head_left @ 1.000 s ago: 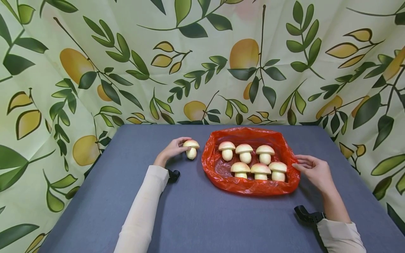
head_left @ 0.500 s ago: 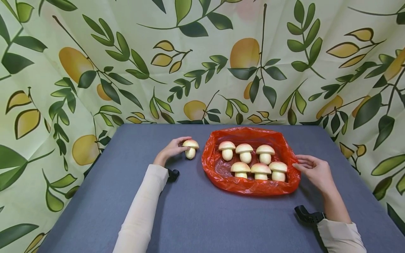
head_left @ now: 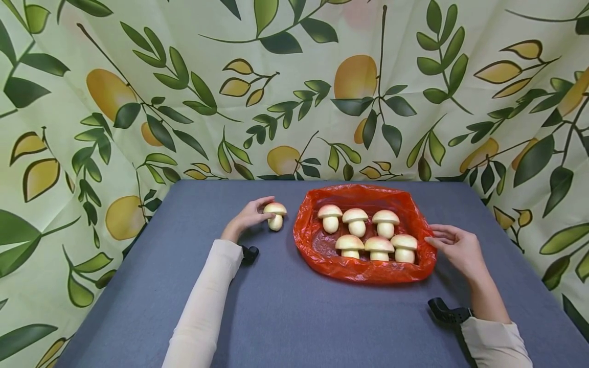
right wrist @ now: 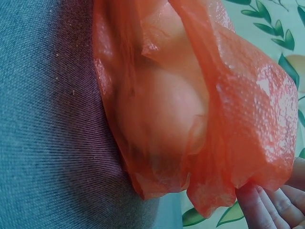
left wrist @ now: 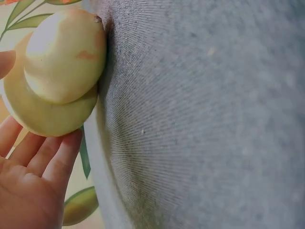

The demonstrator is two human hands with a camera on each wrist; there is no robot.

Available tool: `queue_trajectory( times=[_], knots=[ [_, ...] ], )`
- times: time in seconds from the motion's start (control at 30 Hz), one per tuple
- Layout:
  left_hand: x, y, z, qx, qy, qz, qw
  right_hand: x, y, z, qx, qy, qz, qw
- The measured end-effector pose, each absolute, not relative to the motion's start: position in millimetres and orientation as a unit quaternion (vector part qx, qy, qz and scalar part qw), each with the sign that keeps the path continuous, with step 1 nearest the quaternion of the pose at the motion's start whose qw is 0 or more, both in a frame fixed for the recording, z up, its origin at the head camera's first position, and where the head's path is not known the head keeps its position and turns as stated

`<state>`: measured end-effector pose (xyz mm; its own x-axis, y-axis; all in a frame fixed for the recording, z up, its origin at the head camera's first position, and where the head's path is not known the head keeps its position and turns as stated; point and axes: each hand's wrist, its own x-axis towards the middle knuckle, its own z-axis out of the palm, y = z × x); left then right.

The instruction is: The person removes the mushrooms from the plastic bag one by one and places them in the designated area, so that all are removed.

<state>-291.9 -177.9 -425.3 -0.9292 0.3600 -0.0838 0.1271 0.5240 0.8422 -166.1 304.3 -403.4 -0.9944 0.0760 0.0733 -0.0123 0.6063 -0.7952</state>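
Observation:
My left hand (head_left: pixel 248 215) holds a mushroom-shaped piece (head_left: pixel 275 216), pale with a pinkish cap, between thumb and fingers, left of a red plastic bag (head_left: pixel 363 273). In the left wrist view the fingers (left wrist: pixel 45 160) meet the cap of the piece (left wrist: pixel 66 57), which lies against the cloth. At the bag's right edge, my right hand (head_left: pixel 460 250) pinches the plastic. The right wrist view has its fingers (right wrist: pixel 269 207) at the lower corner of the bag (right wrist: pixel 257 119), and a rounded shape shows through. Inside the open bag, several similar mushroom shapes (head_left: pixel 355 222) lie in two rows of three.
A blue-grey cloth (head_left: pixel 322 327) covers the table. Behind it hangs a pale curtain (head_left: pixel 294 66) with leaves and fruit printed on it. Black devices are strapped at the left wrist (head_left: pixel 250 254) and the right wrist (head_left: pixel 448 313).
My left hand and the mushroom piece it holds have shifted slightly to the left, away from the bag. The right hand and the bag look unchanged.

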Motion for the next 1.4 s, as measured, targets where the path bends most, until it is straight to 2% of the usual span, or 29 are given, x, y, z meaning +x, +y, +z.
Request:
queue_trajectory(
  times=[0.4,0.93,1.4],
  knots=[
    [-287.8,-184.5,-428.6,0.132,0.855,0.487,0.119,-167.7,304.2,-402.5,-0.023,-0.895,0.444,0.043],
    [-269.9,-181.4,-407.8,0.117,0.837,0.533,0.049,-166.9,304.8,-403.4,-0.028,-0.896,0.442,0.04],
    [-247.1,-157.7,-380.7,0.156,0.788,0.595,0.012,-166.9,305.2,-404.6,-0.028,-0.892,0.45,0.036]
  ],
)
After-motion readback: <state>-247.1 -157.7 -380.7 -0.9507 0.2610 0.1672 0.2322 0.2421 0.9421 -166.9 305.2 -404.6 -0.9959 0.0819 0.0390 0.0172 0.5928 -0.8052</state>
